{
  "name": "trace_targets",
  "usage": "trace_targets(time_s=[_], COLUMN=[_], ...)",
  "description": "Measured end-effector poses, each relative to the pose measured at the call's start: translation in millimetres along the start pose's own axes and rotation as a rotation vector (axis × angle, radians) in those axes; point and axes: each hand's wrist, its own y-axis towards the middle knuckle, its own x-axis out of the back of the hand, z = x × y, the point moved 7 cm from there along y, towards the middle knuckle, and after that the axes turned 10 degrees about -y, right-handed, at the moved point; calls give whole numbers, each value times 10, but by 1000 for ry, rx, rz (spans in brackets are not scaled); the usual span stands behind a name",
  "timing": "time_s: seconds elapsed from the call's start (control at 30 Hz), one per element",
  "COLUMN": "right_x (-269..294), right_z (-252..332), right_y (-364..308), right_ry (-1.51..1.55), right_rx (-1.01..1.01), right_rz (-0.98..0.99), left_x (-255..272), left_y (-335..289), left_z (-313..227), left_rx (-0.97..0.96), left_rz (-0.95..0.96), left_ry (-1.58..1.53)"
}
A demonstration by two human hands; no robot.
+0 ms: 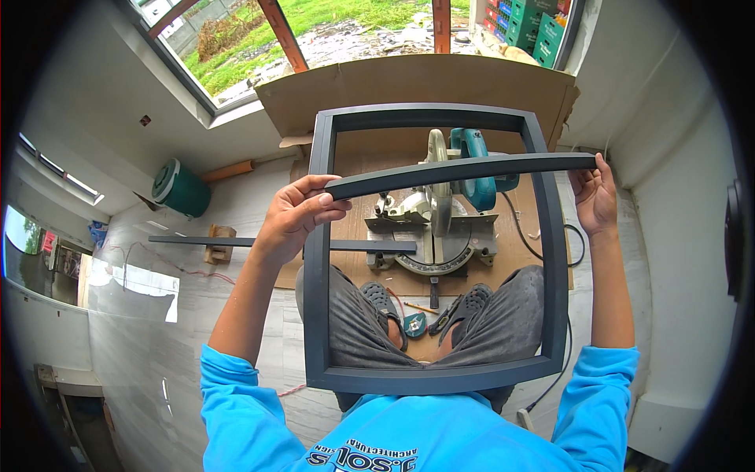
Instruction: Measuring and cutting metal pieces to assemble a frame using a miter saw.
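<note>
A dark grey rectangular frame (316, 315) stands in front of me, its lower bar near my lap. Across its upper part I hold a loose dark strip (464, 168), tilted slightly up to the right. My left hand (295, 212) pinches the strip's left end between thumb and fingers, beside the frame's left bar. At the other end, past the right bar, my right hand (595, 197) has its fingers closed on the strip's tip. Through the frame opening shows a miter saw (432, 228) with a teal motor housing; a long dark bar (314, 245) lies across its base.
A wooden block (219, 245) supports the long bar on the left. Between my feet lie a teal tape measure (416, 325) and a pencil (421, 307). Cardboard (417, 86) leans below the window. A green cooler (181, 189) stands far left, and a power cord (568, 338) runs at right.
</note>
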Motion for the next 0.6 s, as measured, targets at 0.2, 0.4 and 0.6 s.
trace_targets(time_s=[0.2, 0.4, 0.6], right_x=[-90, -116, -149], right_z=[24, 59, 131], right_y=[-91, -288, -354], right_ry=[-118, -89, -137], right_rx=[-50, -43, 86], right_rz=[28, 46, -56], left_x=[-42, -181, -583], left_y=[-83, -295, -369], left_z=[-125, -253, -490], left_rx=[-213, -529, -427], left_rz=[36, 10, 28], left_ry=[139, 501, 1501])
